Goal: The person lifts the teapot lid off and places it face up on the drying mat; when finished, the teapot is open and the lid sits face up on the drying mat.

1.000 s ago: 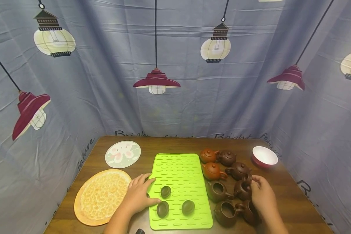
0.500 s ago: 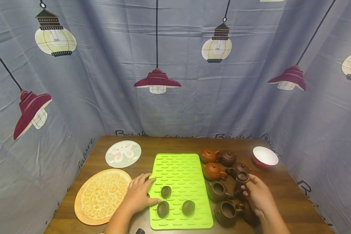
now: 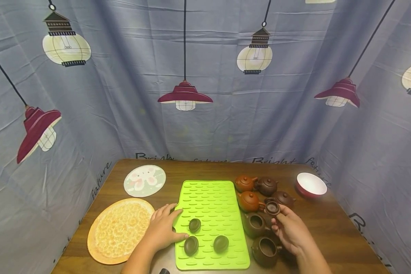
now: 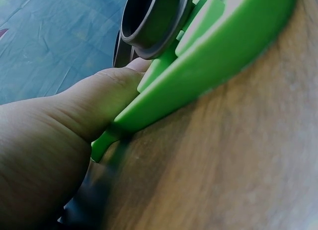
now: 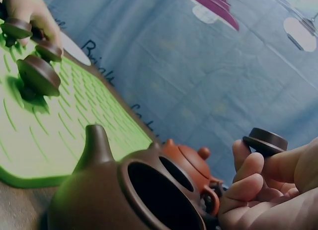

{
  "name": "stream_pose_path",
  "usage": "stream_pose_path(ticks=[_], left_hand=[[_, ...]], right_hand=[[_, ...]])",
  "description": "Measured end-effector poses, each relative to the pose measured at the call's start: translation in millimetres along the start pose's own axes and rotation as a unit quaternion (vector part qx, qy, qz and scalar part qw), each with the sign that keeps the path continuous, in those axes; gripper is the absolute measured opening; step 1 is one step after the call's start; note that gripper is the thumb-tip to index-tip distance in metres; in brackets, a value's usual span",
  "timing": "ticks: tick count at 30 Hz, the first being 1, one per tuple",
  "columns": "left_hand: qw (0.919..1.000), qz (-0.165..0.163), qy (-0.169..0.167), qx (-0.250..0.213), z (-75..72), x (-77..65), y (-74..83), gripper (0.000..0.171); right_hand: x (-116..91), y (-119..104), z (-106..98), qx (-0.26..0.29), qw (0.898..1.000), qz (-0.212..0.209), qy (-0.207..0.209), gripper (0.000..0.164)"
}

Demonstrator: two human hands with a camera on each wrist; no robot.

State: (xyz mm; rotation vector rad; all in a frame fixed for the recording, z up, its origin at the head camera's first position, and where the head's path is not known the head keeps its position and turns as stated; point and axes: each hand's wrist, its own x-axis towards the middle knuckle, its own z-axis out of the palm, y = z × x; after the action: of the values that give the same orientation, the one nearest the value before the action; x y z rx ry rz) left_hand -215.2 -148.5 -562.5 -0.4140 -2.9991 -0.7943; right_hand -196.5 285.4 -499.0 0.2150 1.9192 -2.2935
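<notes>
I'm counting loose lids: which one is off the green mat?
The lid pinched by the right hand, held up in the air; the other three loose lids rest on the green mat.

Has a bare left hand and a bare right hand, with forearms likewise bare down to the lower edge of the head view. Shows smooth, rounded fingers on the right, a left thumb broad toward its base, and fine skin creases there.
</notes>
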Motion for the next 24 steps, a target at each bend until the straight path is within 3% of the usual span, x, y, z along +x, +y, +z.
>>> stream_pose_path(ticks=[12, 24], left_hand=[[1.0000, 0.001, -0.002, 0.001, 0.1, 0.2, -0.3, 0.097], [1.0000, 0.001, -0.004, 0.005, 1.0, -0.6, -1.9, 0.097]], right_hand=[[2.0, -1.9, 25.0, -0.007, 0.999, -0.003, -0.036, 0.012], [5.2, -2.9, 59.3, -0.023, 0.998, 0.027, -0.055, 0.028]])
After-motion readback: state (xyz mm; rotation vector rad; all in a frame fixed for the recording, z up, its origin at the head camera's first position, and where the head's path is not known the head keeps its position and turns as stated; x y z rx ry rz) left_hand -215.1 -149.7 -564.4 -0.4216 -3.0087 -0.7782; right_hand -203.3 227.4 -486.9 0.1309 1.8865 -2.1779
